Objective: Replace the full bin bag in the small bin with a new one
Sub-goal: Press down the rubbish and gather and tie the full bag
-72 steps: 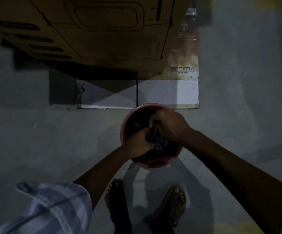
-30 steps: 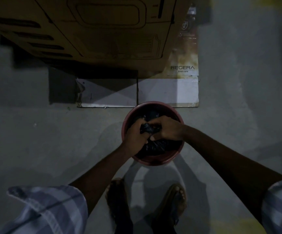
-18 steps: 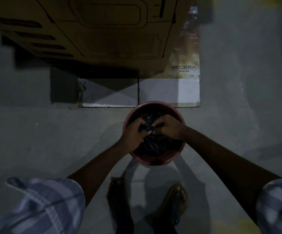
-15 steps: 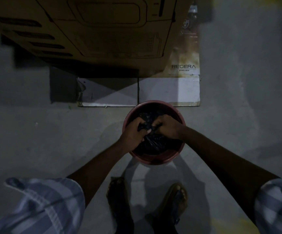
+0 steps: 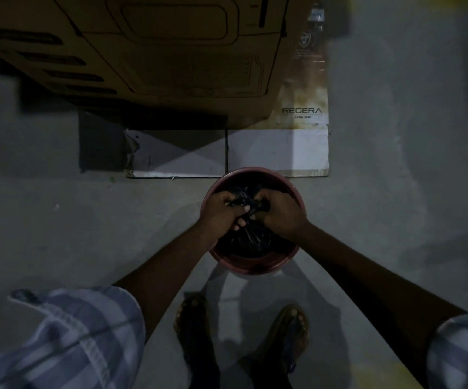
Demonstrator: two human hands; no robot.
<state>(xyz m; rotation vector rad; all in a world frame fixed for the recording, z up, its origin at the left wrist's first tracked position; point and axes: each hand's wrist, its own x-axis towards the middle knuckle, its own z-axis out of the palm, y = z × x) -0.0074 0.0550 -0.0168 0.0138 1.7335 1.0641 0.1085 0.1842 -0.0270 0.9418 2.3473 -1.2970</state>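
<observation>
The small bin (image 5: pixel 251 266) stands on the floor (image 5: pixel 58 234), just near of a cardboard box (image 5: pixel 148 51). Inside it sits the black bin bag (image 5: pixel 251 237). The left hand (image 5: pixel 218 213) and right hand (image 5: pixel 281 213) both clench the bag's gathered neck, perhaps at a knot; the dim light hides it.

Thin black plastic bin bag (image 5: pixel 251 237), shiny and crinkly, bunched up between the left hand (image 5: pixel 219 213) and right hand (image 5: pixel 281 214). Smooth pink plastic small bin (image 5: pixel 251 263) around both hands. Brown cardboard box (image 5: pixel 171 51) beyond the hands, dull and matt. Rough grey concrete floor (image 5: pixel 72 234) all around. Soft striped cloth sleeve (image 5: pixel 67 341) behind the left hand.
</observation>
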